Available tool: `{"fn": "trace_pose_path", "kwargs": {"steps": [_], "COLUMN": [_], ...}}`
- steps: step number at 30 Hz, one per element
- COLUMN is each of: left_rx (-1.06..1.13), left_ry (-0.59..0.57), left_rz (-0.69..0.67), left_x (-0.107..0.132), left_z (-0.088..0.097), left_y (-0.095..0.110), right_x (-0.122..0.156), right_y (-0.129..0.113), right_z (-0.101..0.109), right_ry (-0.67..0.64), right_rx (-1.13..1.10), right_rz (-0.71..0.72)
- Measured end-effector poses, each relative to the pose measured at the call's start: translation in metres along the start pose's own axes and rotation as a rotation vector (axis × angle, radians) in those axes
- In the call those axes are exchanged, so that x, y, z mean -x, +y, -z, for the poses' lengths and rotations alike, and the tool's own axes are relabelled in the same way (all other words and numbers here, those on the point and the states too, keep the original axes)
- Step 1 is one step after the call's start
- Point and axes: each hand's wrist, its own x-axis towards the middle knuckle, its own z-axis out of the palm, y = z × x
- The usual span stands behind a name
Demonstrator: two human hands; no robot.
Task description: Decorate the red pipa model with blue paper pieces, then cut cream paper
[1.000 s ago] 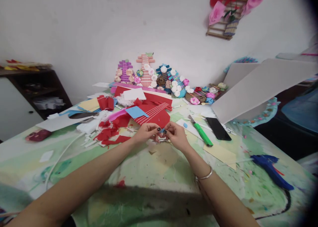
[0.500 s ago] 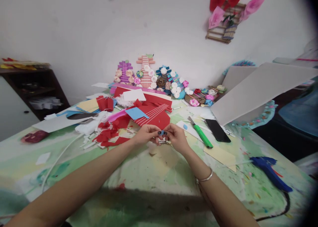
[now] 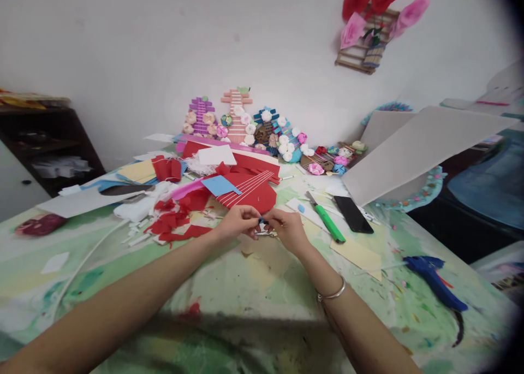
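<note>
My left hand and my right hand meet over the middle of the table, both pinching a tiny blue piece between thumb and fingertips. Its exact kind is too small to make out, and fingers cover most of it. Just beyond my hands lies a red guitar-shaped cutout with white strings across it. A blue paper square rests on its left part. To the right of my right hand are a small blue scrap on white card and a green utility knife with its blade out.
A black phone lies right of the knife, and a blue glue gun at the right edge. Red fabric scraps and a white cable spread leftward. Decorated guitar crafts lean on the wall; grey boards stand right.
The view has shifted slightly, so things sit a little further left. My fingers have closed in around the blue piece, and less of it shows now.
</note>
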Motion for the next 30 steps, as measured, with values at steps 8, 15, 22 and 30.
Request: {"fn": "trace_pose_path", "kwargs": {"steps": [8, 15, 22, 30], "left_rx": [-0.027, -0.116, -0.144, -0.011], "left_ry": [0.007, -0.003, -0.096, -0.061], "left_rz": [-0.045, -0.137, -0.241, -0.226], "left_x": [-0.0002, 0.0005, 0.0018, -0.0002], "left_z": [0.0014, 0.0020, 0.0007, 0.0030], "left_y": [0.0027, -0.0001, -0.0008, -0.0029], "right_x": [0.0020, -0.0003, -0.0029, -0.0047], "right_y": [-0.0085, -0.0086, -0.0096, -0.0104], "right_z": [0.0013, 0.0008, 0.0016, 0.0016], "right_ry": [-0.034, -0.032, -0.117, -0.134], "right_rx": [-0.057, 0.035, -0.075, -0.401], "right_rz": [0.035, -0.077, -0.219, -0.275]}}
